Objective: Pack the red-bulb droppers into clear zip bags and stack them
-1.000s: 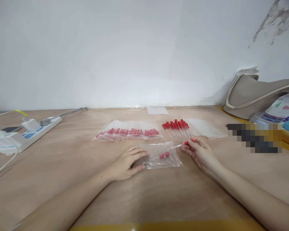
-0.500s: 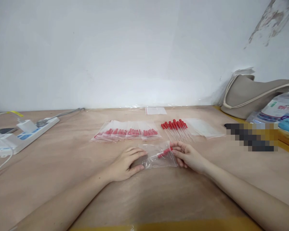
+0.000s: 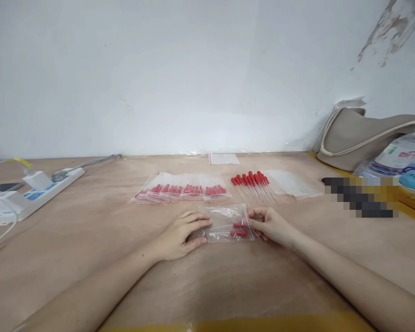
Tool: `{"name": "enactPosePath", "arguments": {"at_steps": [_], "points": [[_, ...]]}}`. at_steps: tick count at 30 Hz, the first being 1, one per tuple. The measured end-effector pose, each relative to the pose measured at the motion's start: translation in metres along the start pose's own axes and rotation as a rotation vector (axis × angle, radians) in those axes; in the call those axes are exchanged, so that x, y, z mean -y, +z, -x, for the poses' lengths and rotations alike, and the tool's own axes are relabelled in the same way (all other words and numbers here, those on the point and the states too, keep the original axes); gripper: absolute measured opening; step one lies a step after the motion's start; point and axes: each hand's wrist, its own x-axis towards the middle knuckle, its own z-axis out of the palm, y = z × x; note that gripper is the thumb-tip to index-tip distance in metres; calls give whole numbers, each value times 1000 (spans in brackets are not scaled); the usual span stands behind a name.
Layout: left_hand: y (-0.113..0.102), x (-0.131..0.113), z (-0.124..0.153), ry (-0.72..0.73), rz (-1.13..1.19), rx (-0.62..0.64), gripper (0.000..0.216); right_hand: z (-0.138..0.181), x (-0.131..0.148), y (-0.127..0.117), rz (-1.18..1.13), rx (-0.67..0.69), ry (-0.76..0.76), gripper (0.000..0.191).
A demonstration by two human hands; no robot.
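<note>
The left hand (image 3: 183,235) has its thumb and fingers a bit apart, touching one end of the clear bag (image 3: 222,218). The right hand (image 3: 271,225) curls its fingers close at the other end; I can't tell if they pinch it. Two red-topped droppers (image 3: 238,233) lie inside the bag. Behind the bag are loose droppers (image 3: 251,179). Far right of the bag, a label (image 3: 401,150) has red writing too blurry to read.

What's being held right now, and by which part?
The right hand appears to pinch the zip-lock bag by its zip edge. The left hand lies spread at the opposite end, gripping nothing.
</note>
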Motion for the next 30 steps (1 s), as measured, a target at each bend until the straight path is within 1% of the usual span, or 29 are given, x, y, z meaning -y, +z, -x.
{"name": "enactPosePath", "arguments": {"at_steps": [2, 7, 9, 14, 18, 20, 21, 23, 26, 28, 30], "points": [[0, 0, 0, 5, 4, -1, 37, 0, -1, -2, -7, 11, -5, 32], [0, 0, 1, 7, 11, -2, 37, 0, 0, -6, -71, 93, -7, 34], [0, 1, 1, 5, 9, 1, 37, -1, 1, -6, -71, 94, -5, 35], [1, 2, 1, 1, 0, 9, 38, -1, 2, -3, -7, 6, 27, 34], [1, 2, 1, 2, 1, 9, 39, -2, 2, 1, -47, -92, 44, 35], [1, 1, 1, -3, 0, 8, 39, -2, 2, 4, -42, -115, 46, 35], [1, 1, 1, -4, -1, 7, 39, -1, 2, 4, -26, -100, 47, 34], [0, 1, 1, -3, 1, 9, 38, 1, 2, 4, 28, -26, 55, 33], [-1, 1, 0, 6, 3, 24, 38, 2, 3, -2, 106, 63, 69, 31], [-1, 2, 1, 10, 0, 34, 38, -1, 3, -9, 154, 34, 61, 30], [-1, 2, 1, 13, -2, 36, 36, -8, 5, -20, 233, -83, -13, 26]]}}
